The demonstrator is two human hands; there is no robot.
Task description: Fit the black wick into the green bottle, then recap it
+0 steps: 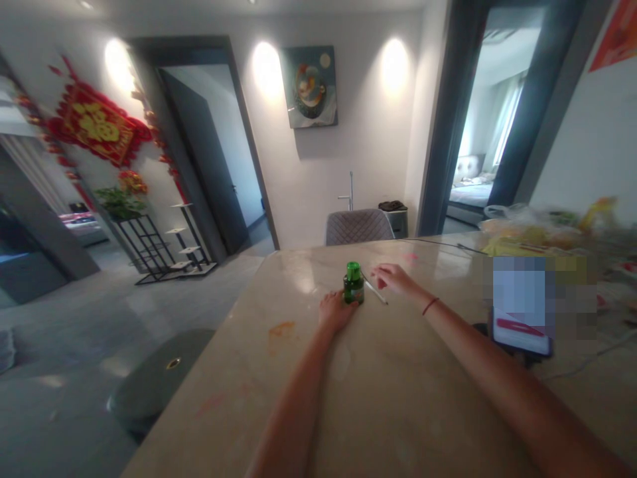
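Head view
Left hand (336, 312): fingers curled around the lower side of the bottle, the hand clamped on it and resting on the tabletop.
Right hand (393, 279): fingers stretched out and loosely together, not closed on anything, with the fingertips just beside the upper end of the rod. A thin red string bracelet (430, 306) circles the wrist.
Bottle: a squat dark green glass bottle (353, 289) with a bright green cap stands upright on the table, between the two hands and touching the left one.
Rod: a thin white rod (375, 292) lies slanted on the table just right of the bottle, its upper end close to the bottle. Whether the two touch is hard to tell.
Table: a beige marble-look tabletop (378, 385) runs under both forearms, with an orange smear (281, 330) left of the left arm.
Right of the hands: a pixelated, unreadable device (520, 332) stands on the table, and blurred plastic bags and yellow packets (527, 229) are heaped behind it.
Room: a grey quilted chair (358, 227) stands at the far edge of the table. Beyond it hangs a round-motif painting (308, 86). On the left are a red and gold wall hanging (97, 126) and a black metal plant stand (164, 242).
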